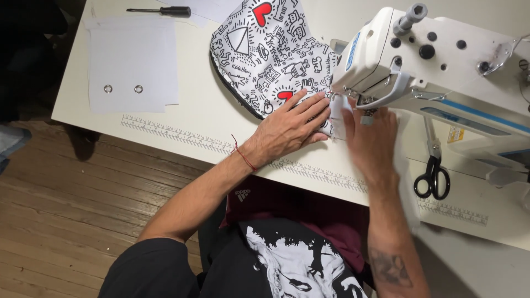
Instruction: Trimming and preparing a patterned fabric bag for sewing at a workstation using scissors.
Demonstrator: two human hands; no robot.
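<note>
Fabric [270,49], white with black doodle drawings and red hearts, lies on the bench [204,118] left of the sewing machine [436,66], its near edge drawn in under the machine's head. A dark trim runs along its lower left edge.

Largest of all is the bench, pale, with a printed ruler strip [182,134] running along its near side. The white sewing machine fills the upper right, its head hanging over the spot where both hands meet. At the far left lie white paper sheets [132,60], and on them two small metal eyelets [122,89] side by side, apart from each other.

The left hand [290,127] lies flat on the fabric, fingers stretched out and close together, tips pointing toward the needle area; its grip is not closed on anything, only pressing down. A red string circles that wrist. The right hand [370,138] rests just beside it, under the machine's head, palm down on a white edge of the cloth; the fingertips are hidden by the machine, so I cannot tell whether they pinch the cloth or lie flat.

Black scissors [432,179] lie on the bench right of the right hand, handles toward the person. A screwdriver [160,10] with a black handle lies at the far edge, well apart from the hands.
</note>
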